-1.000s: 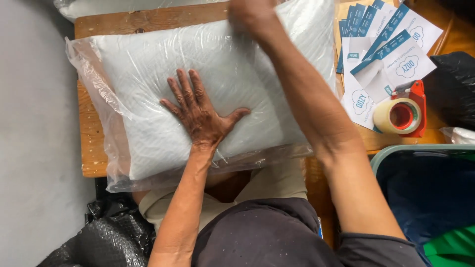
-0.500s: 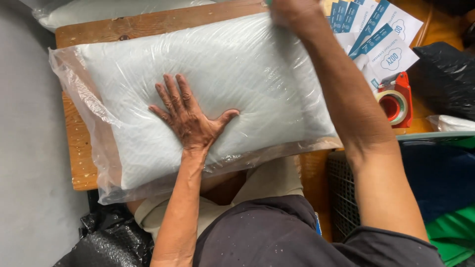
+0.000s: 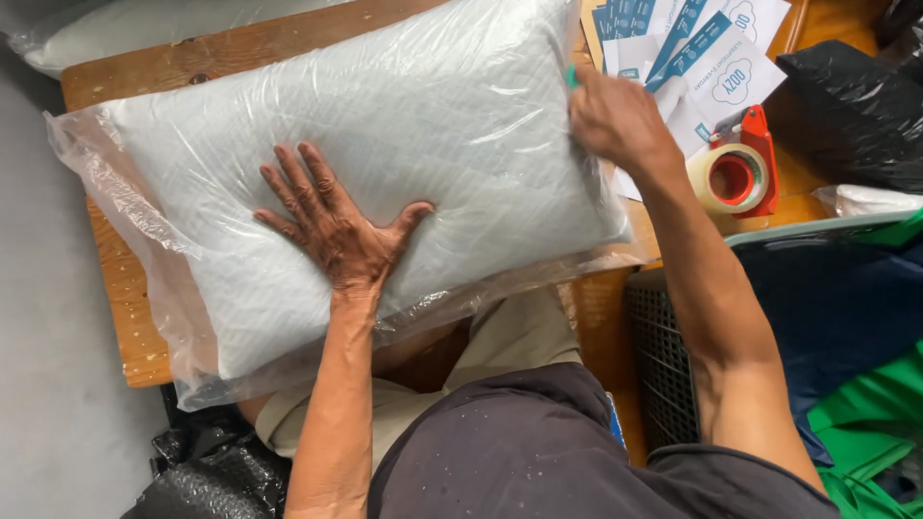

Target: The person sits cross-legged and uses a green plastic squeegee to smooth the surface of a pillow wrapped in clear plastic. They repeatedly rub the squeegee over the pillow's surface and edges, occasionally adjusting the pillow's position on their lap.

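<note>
While the left hand (image 3: 338, 240) pressed spread fingers on the bagged pillow (image 3: 385, 163), the right hand (image 3: 615, 120) had its fingers clamped on the pillow's edge.

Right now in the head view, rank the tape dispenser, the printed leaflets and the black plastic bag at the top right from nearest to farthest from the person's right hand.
Measured from the right hand at the pillow's right end:
1. Printed leaflets, just right of the hand, partly beneath it.
2. Tape dispenser, red with tan tape, lower right of the hand.
3. Black plastic bag, at the table's far right edge.
</note>
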